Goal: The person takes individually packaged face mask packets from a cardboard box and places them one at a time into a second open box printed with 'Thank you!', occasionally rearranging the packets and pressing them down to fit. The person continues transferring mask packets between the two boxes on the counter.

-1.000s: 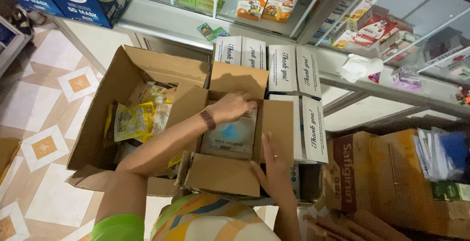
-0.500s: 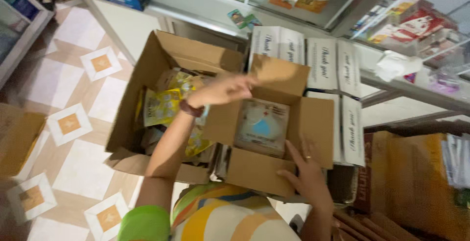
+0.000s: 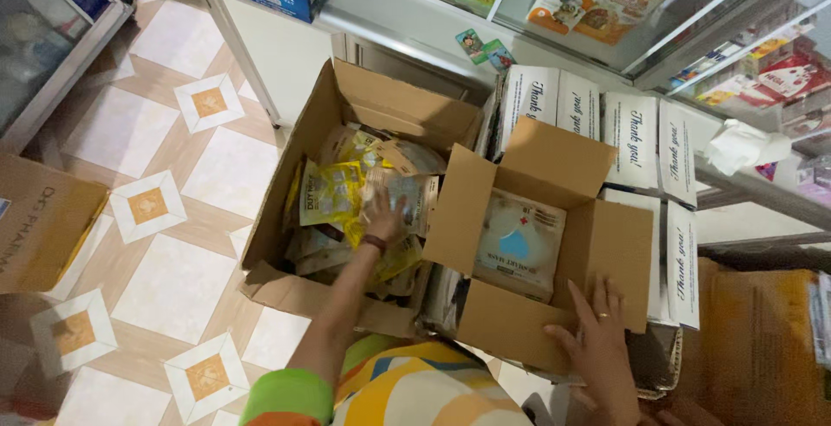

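While the left hand reaches down into the large open carton on the tiled floor, its fingers rest spread among the loose packets — on a pale sachet near the carton's right wall, just beside the yellow packets toward its left side. Whether the fingers are closed on anything I cannot tell; the hand is blurred and seen from behind.

Right hand lies flat, fingers apart, on the near flap of the smaller carton — pressing rather than gripping. Judgement: this steadies the smaller carton and keeps its flap folded out while the other arm works next door.

Smaller carton stands just beside the large one, touching along their shared wall, all four flaps open. One flat white pouch with a blue mark lies at its bottom, toward the left wall; much of the bottom to its right shows bare.

Behind both cartons, stacked white boxes stand on edge against a glass display counter. Another brown carton sits at the left edge of the floor, well apart.
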`<state>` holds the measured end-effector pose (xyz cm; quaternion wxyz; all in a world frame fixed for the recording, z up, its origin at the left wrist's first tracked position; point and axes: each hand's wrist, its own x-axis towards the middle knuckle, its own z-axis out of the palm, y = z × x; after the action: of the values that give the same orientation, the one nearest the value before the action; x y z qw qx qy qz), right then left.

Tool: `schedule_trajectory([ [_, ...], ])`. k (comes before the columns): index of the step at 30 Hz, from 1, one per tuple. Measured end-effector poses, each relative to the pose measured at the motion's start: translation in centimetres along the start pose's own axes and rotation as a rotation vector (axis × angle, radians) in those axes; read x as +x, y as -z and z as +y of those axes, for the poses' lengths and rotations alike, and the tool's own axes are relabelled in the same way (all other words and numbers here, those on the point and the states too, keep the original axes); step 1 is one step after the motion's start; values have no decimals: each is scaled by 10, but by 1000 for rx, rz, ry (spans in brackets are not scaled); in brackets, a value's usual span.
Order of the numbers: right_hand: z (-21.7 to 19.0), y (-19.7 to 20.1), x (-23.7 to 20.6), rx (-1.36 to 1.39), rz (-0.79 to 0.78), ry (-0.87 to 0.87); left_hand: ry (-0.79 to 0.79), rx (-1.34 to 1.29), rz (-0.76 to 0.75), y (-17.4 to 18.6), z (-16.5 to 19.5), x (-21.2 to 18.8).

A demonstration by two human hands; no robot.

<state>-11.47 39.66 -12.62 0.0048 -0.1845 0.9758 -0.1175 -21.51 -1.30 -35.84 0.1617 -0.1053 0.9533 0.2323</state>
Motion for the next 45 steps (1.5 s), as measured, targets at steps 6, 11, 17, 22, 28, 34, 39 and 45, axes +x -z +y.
schedule_trajectory([
  [6, -11, 3, -1, -23, 5, -26, -122, 196, 228, -9, 6, -22],
  [11, -30, 14, -11, 46, -21, -128, -199, 80, 261, -10, -17, -21],
  [17, -22, 17, -14, -43, 16, 2, 7, -498, 831, 25, -63, -36],
  [22, -10, 11, -14, -97, 28, 103, -106, -1079, 1003, 97, -50, -65],
  [28, -13, 1, -21, -121, 46, 104, -444, -1448, 776, 173, 48, -134],
  [34, -5, 3, -29, -43, 127, 196, -451, -1212, 526, 179, 164, -151],
  [39, -4, 0, -32, -34, 140, 219, -529, -693, 555, 144, 211, -147],
  [45, 0, 1, -33, 59, 132, 222, -582, -652, 496, 112, 241, -142],
])
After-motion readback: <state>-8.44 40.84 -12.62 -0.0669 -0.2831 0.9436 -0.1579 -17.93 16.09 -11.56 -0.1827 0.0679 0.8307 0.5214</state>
